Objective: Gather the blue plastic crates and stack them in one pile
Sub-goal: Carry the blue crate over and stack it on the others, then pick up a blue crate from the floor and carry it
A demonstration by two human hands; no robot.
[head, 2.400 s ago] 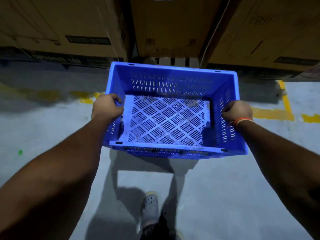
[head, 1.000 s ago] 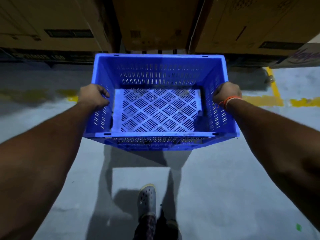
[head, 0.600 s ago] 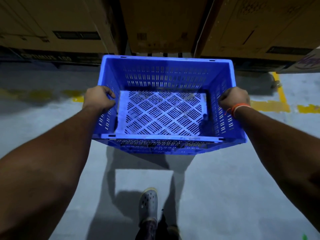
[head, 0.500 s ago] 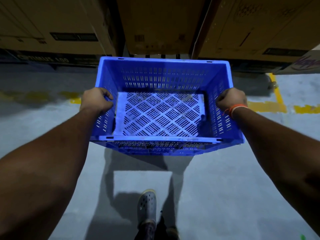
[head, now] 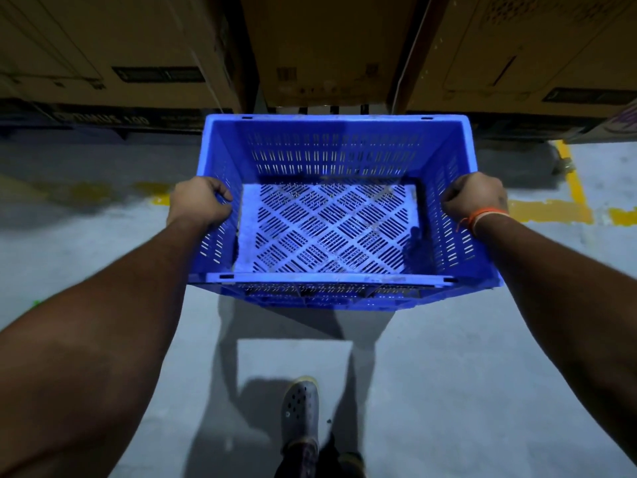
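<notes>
Little has moved since the earlier frames: the blue crate (head: 331, 215) sways slightly against the cardboard boxes (head: 320, 46) behind it, and the grey shoe (head: 299, 417) below sits in nearly the same spot, so the person seems to be carrying at a slow walk or pausing, not yet setting down. For the task that reads as the transport step, with one crate in hand and no pile or other crates in view, so where it should land cannot be told from here. From the left, the left hand (head: 200, 203) is curled over the rim of the crate's left wall, its fingers wrapped down inside. Between the hands the crate hangs level and upright above the grey floor (head: 431, 374), empty, its slatted bottom showing and its shadow falling on the concrete beneath. On the right, the right hand (head: 474, 198), with an orange band (head: 487, 215) at the wrist, grips the right wall's rim the same way. Both holds sit about midway along the side walls, so the load looks balanced between them, with the yellow floor line (head: 548, 210) passing behind.
</notes>
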